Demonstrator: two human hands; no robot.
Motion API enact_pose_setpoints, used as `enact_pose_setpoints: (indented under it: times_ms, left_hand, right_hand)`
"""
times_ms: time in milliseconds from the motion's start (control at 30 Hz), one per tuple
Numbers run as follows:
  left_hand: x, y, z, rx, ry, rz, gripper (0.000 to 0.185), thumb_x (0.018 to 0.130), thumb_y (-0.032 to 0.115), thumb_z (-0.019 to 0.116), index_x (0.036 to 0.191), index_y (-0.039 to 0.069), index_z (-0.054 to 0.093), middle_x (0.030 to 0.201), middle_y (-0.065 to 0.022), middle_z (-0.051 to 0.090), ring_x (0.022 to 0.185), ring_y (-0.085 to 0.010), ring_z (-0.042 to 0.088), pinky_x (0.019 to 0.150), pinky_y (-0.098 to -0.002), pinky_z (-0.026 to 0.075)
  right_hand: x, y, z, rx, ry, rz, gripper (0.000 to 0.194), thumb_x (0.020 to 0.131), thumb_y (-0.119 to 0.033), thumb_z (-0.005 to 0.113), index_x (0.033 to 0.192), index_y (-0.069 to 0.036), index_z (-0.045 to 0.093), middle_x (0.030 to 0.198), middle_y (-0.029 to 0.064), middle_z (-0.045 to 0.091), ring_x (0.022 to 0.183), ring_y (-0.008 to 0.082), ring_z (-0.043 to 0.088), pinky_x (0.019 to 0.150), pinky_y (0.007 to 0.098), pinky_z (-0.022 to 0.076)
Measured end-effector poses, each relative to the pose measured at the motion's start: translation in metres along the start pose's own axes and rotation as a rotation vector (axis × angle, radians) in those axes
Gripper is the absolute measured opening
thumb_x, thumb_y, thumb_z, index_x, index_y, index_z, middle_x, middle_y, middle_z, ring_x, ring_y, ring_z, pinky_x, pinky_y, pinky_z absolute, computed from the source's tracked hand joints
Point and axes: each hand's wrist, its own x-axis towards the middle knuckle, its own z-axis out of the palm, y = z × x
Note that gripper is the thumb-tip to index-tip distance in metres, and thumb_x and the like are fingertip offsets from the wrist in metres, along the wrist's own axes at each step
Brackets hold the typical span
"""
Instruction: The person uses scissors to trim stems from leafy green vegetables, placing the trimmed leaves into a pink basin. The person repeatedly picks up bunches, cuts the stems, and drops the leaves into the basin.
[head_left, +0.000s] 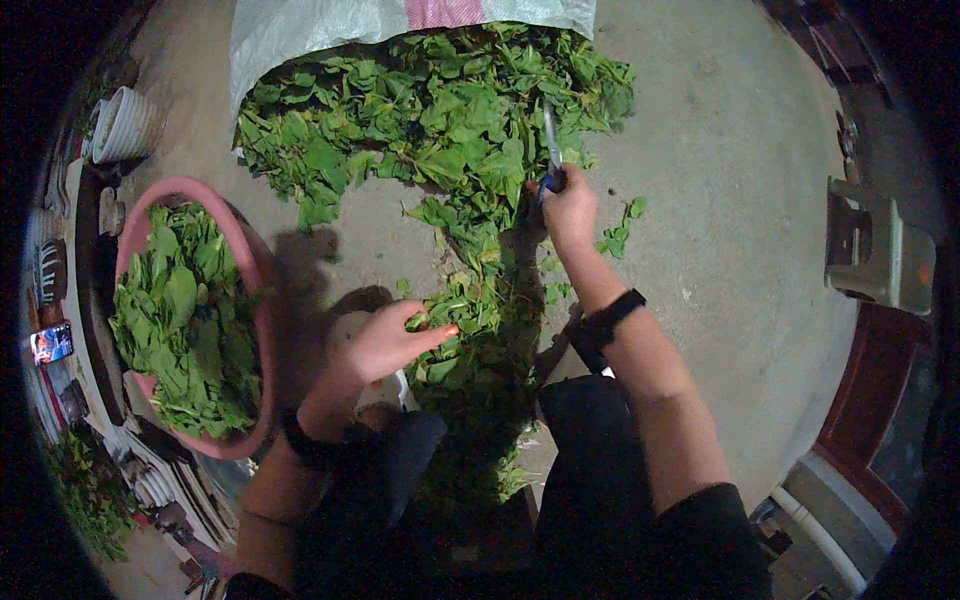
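Observation:
My right hand grips a pair of scissors by the blue handles. Their metal blades point away from me over the near right part of a broad heap of green leafy vegetables. My left hand is above the left side of a strip of leaves that runs from the heap down between my legs. Thumb and index finger are curved around a small gap where a bit of green shows; whether it is held or lies behind, I cannot tell. The other fingers are mostly hidden.
Left of me, a pink plastic basin holds loose leaves. A white woven sack with a pink stripe lies open behind the heap. White ribbed baskets stand far left, near a lit phone. A plastic stool is at the right.

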Motion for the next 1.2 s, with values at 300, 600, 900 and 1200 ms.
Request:
enact_pose_setpoints:
  times_ms: [300, 600, 900, 1200]
  left_hand:
    - [0.005, -0.011, 0.003, -0.132, 0.106, 0.076, 0.036, 0.08, 0.031, 0.068, 0.075, -0.001, 0.054, 0.066, -0.0104, 0.049, 0.063, -0.0166, 0.045, 0.061, -0.0318, 0.04]
    - [0.017, -0.005, 0.005, -0.218, 0.224, 0.27, 0.023, 0.082, 0.021, 0.066, 0.08, -0.001, 0.058, 0.07, -0.0061, 0.055, 0.067, -0.0111, 0.047, 0.062, -0.028, 0.04]
    - [0.033, 0.022, 0.013, -0.288, 0.227, 0.34, 0.017, 0.083, 0.016, 0.065, 0.088, -0.001, 0.062, 0.083, -0.0064, 0.064, 0.08, -0.0109, 0.057, 0.074, -0.0258, 0.044]
    - [0.037, 0.053, 0.004, -0.292, 0.6, 0.361, 0.025, 0.083, 0.014, 0.064, 0.106, 0.005, 0.064, 0.089, -0.0065, 0.064, 0.085, -0.0135, 0.058, 0.077, -0.0257, 0.044]
  right_hand:
    - [0.013, 0.007, -0.029, 0.028, -0.018, 0.157, 0.03, 0.073, -0.014, 0.068, 0.101, -0.008, 0.062, 0.08, 0.0132, 0.066, 0.07, 0.0257, 0.064, 0.063, 0.0354, 0.049]
    - [-0.012, -0.007, -0.119, 0.784, -0.182, -0.082, 0.038, 0.075, 0.005, 0.066, 0.11, -0.005, 0.055, 0.087, 0.002, 0.06, 0.08, 0.0102, 0.056, 0.073, 0.0233, 0.0464]
    - [0.001, -0.013, -0.118, 0.689, 0.073, -0.137, 0.037, 0.075, 0.003, 0.068, 0.108, -0.004, 0.055, 0.089, 0.0037, 0.061, 0.085, 0.0122, 0.058, 0.075, 0.0267, 0.0474]
    - [-0.022, -0.043, -0.132, 0.965, -0.124, -0.078, 0.043, 0.071, 0.003, 0.072, 0.109, -0.005, 0.053, 0.09, 0.003, 0.06, 0.083, 0.0125, 0.058, 0.076, 0.0259, 0.0479]
